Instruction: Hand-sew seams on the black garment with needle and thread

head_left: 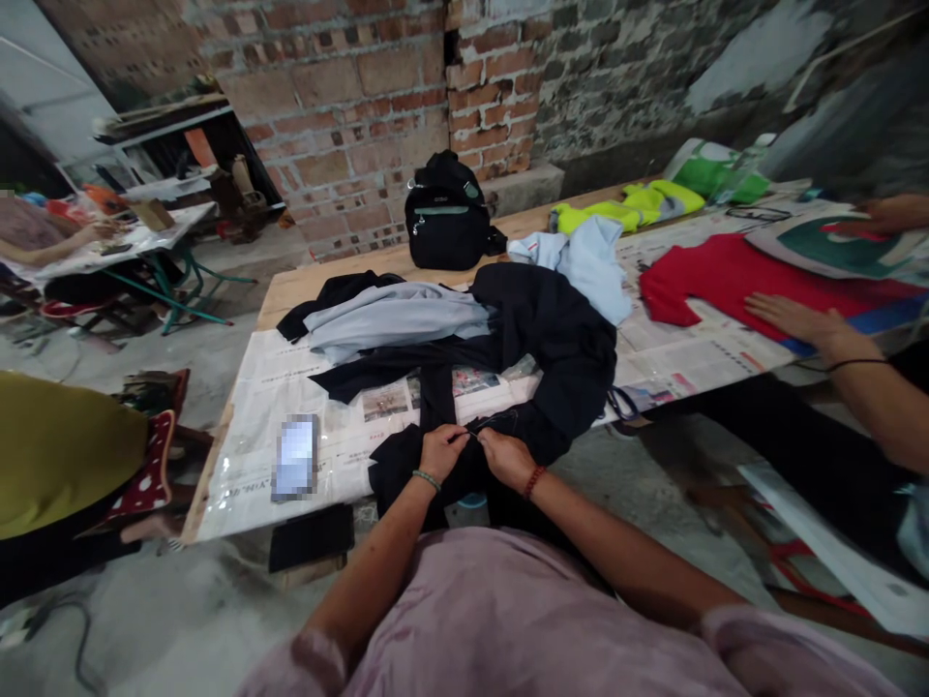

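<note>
My left hand [444, 452] and my right hand [508, 459] are close together at the table's near edge, fingertips pinched and almost touching. Something thin and dark is between the fingertips, too small to name. Black cloth [396, 460] lies right under and around both hands, part of it hanging towards my lap. Fine thread-like lines show on the dark fabric by my right hand. Beyond, a black garment [555, 334] is heaped on the table, with a light grey piece of cloth [399, 315] across it.
Newspaper covers the wooden table [243, 465]. On it are a phone [295, 457], a black backpack [446, 213], a light blue garment [591, 257] and a yellow vest [631, 205]. Scissors [624, 405] lie at the near edge. At right, a co-worker's hands iron a red garment [711, 276] with an iron [834, 244].
</note>
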`<state>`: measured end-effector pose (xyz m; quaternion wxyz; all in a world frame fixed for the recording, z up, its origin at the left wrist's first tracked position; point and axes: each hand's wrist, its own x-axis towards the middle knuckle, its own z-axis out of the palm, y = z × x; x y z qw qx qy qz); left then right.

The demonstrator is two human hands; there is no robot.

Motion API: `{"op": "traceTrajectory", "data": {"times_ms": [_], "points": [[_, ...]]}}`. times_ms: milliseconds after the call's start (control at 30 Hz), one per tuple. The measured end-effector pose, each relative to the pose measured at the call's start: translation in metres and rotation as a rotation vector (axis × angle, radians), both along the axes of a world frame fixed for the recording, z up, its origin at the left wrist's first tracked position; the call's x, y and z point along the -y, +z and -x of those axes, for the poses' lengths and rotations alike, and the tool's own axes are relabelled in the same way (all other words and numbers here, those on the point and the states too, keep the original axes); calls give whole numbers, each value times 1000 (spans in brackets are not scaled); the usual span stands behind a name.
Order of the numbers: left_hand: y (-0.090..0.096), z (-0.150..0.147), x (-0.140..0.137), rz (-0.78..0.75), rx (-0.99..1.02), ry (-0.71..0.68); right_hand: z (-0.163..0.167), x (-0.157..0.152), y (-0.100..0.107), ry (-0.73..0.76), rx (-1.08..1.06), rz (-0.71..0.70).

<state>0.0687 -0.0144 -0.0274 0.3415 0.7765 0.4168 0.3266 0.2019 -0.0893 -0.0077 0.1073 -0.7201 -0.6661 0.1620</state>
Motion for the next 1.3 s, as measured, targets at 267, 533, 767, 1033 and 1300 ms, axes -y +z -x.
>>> {"op": "traceTrajectory", "data": {"times_ms": [267,533,767,1033,1300], "points": [[-2,2,-1,13,23,-9,18,-9,0,-101,45,7],[-4,3,0,27,65,17,17,-17,1,-124,-73,-24],[-4,3,3,34,91,30,12,-14,-9,-131,-126,-83],[-4,5,3,-17,100,-42,6,-20,-1,-107,-267,-66],[-2,4,2,-31,125,-59,-42,-21,52,-138,-301,-571]]}}
